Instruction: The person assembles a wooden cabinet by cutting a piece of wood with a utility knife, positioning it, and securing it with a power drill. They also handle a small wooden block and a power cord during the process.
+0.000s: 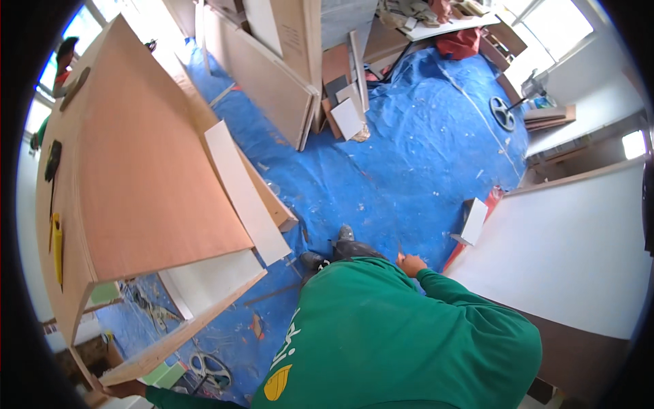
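Note:
My left hand (124, 388) is at the lower left, gripping the bottom corner of a large wooden cabinet (150, 157) with bare plywood faces; its fingers are partly hidden by the frame. The cabinet's near side is open and shows a white inner panel (214, 276). My right hand (412, 265) hangs beside my body, its fingers curled closed. What is in it, if anything, is too small to make out. A yellow utility knife (57, 249) and a dark-handled tool (52, 161) lie on the cabinet's left face. A pale strip of board (245, 194) leans along its right edge.
A blue tarp (409, 163) covers the floor. Large boards (259, 75) lean at the back, beside small offcuts (347, 116). A white panel (565, 238) and small white box (471, 221) are at right. A cluttered table (443, 27) stands behind; another person (65, 61) is far left.

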